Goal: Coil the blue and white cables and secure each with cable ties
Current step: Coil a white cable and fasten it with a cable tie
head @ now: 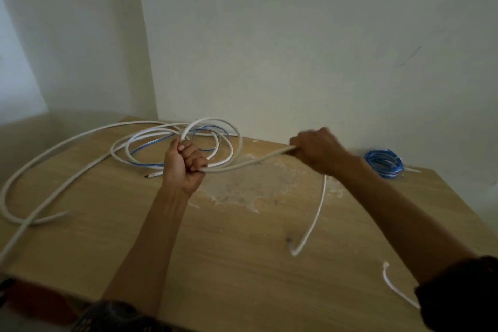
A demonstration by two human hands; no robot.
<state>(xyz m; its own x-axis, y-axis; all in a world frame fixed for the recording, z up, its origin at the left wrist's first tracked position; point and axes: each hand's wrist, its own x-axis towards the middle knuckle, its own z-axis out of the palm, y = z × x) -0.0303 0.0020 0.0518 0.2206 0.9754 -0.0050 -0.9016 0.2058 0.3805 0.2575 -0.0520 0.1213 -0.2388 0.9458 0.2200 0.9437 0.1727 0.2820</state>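
Now the white cable (64,153) gets wound on the wooden table (242,264).
Left hand (184,163), fisted, pins the loops; right hand (316,149), closed, draws slack outward; beyond it sits the blue coil (384,163), apparently finished.

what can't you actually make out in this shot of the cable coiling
All from the head view:
- White cable: its run leaves the frame's left edge, so its length there is unknown.
- Left hand: the closed grip hides how many loops it holds.
- Right hand: motion blur obscures the fingers on the cable.
- Blue coil: too small to tell whether a tie secures it.
- Thin white strip: the right sleeve covers its end.
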